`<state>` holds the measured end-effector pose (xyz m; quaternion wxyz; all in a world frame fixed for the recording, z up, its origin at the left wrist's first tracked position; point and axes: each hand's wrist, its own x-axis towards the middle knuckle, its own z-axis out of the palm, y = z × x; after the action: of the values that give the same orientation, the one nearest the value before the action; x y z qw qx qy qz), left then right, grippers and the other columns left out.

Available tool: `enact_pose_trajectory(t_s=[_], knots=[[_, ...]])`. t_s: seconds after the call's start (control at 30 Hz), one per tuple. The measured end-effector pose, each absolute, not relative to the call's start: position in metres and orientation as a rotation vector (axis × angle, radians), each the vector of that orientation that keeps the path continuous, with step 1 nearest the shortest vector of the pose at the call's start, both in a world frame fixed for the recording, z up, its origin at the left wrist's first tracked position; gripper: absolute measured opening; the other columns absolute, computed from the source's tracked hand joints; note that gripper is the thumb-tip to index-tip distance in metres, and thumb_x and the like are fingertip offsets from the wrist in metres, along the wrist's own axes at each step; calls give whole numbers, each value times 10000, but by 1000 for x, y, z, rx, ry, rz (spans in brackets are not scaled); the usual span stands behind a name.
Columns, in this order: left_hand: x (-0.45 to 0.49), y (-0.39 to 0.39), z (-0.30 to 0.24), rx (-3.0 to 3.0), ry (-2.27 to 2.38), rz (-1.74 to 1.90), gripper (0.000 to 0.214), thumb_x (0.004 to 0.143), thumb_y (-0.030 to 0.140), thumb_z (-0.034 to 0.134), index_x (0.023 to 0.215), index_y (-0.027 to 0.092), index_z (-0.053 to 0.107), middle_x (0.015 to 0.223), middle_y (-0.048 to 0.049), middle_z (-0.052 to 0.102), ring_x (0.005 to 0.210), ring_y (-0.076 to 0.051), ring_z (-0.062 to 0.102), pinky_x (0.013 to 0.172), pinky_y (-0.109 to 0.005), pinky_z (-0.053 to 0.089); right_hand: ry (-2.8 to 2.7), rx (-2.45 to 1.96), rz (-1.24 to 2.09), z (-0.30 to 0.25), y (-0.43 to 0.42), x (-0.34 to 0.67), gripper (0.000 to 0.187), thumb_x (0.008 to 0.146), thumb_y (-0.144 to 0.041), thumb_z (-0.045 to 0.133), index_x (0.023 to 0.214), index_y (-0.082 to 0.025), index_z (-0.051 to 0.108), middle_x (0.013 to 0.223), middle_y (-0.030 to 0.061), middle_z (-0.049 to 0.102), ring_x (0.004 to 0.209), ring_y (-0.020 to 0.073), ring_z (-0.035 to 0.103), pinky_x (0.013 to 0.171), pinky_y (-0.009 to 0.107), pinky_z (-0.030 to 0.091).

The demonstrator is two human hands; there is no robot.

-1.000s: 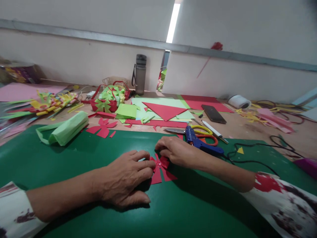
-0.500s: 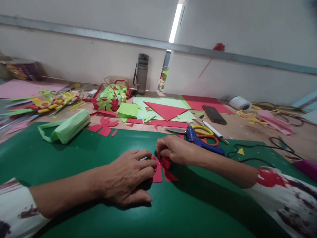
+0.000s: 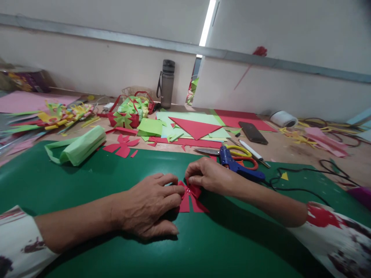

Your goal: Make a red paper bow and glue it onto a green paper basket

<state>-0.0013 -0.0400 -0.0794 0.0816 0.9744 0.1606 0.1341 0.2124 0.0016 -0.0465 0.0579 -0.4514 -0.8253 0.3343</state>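
A red paper flower cut-out (image 3: 183,205) lies on the green mat (image 3: 185,247) in front of me, with a shiny, glue-like spot near its middle. My left hand (image 3: 153,208) rests flat on the mat, thumb apart, its fingertips on the flower's left petals. With thumb and fingers pinched, my right hand (image 3: 207,175) holds a red petal at the flower's far side; the fingertips partly hide it. Just beyond my right hand are a blue glue gun (image 3: 240,168) and scissors (image 3: 245,151) with yellow and orange handles.
Another red cut-out flower (image 3: 123,146) and a light green paper basket (image 3: 79,148) lie at the left. Behind are a red folded sheet (image 3: 197,127), decorated baskets (image 3: 124,117), a grey bottle (image 3: 167,85) and a phone (image 3: 252,132). A black cord (image 3: 304,170) runs across the right.
My right hand has shifted very slightly, its pinch still at the red petal. My left hand stays where it was. The view has moved a little.
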Motion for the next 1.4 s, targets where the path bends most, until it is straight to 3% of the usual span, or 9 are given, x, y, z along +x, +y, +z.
enact_pose_trajectory(t_s=[0.17,0.37,0.9,1.4], knots=[[-1,-39,-79,2925,471,420,393,861,573,472,916,185,514,1141,-107,604,1023,-283,471,822,-412,412,-2516,-1374,949,-47,-2,214,162,735,-127,542,761,-156,699,614,-13,649,554,117,557,505,195,387],[-1,-40,-78,2911,470,400,398,868,574,458,907,182,514,1170,-109,599,1007,-289,472,817,-423,408,-2561,-1362,809,-44,-11,213,175,759,-96,560,747,-159,723,760,32,665,730,156,591,668,230,416],[-2,-39,-79,2921,478,382,398,870,567,462,893,173,512,1172,-109,600,1003,-291,470,807,-427,408,-2580,-1341,660,-46,-26,212,253,832,-87,517,617,-160,629,691,13,579,677,137,520,647,244,376],[-1,-39,-79,2946,471,387,412,875,580,433,888,176,515,1127,-119,613,980,-293,479,765,-420,409,-2684,-1104,103,-65,-40,219,283,922,-169,458,817,-172,721,872,96,620,814,210,509,725,340,416]])
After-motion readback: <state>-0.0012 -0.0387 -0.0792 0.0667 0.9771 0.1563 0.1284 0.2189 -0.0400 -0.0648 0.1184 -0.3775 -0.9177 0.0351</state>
